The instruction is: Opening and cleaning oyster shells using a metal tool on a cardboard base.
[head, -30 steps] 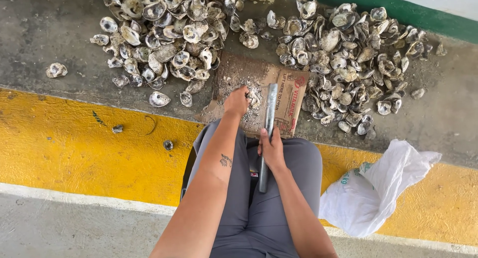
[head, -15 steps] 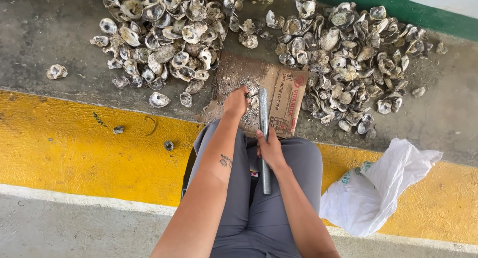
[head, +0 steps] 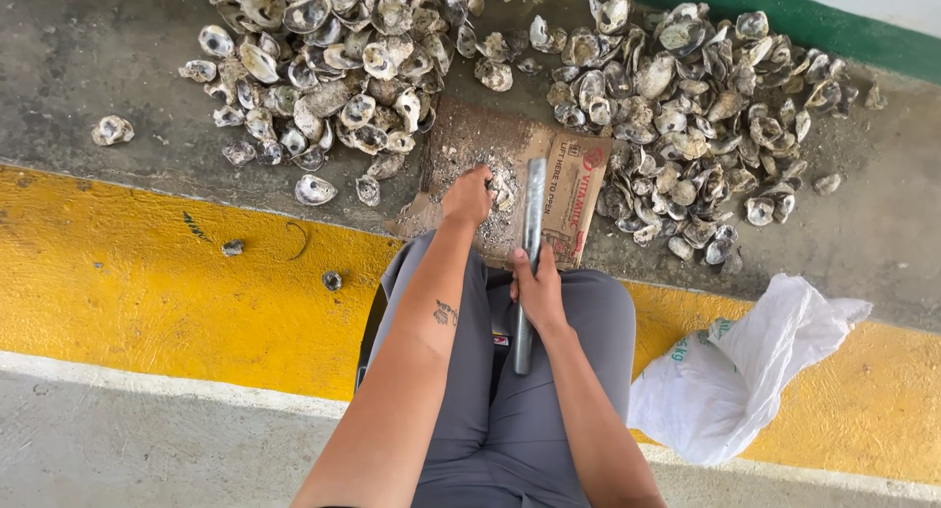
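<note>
Across the grey concrete floor [head: 88, 67] ahead of me spread two big heaps of oyster shells [head: 323, 67], one to the left and one to the right [head: 686, 106], with a flattened piece of cardboard [head: 470, 140] lying between them, touching both. Nearer to me runs a broad yellow painted stripe [head: 147, 282], and a crumpled white plastic bag [head: 735, 371] sits on it beside my right knee.

Compared with a second ago, the metal rod [head: 530, 214] has swung from a slant to nearly straight along my line of sight, its far end now over the cardboard just beside the shell I am steadying; I judge a blow on that shell is being lined up.

My right hand [head: 537, 292] is wrapped tight around the rod near its lower part, fingers curled fully round it above my lap. My left hand [head: 468, 196] is pressed down on the cardboard, fingers bunched over a small shell [head: 502, 186] amid pale crumbs and grit; whether it pinches or only pins the shell I cannot tell.
</note>
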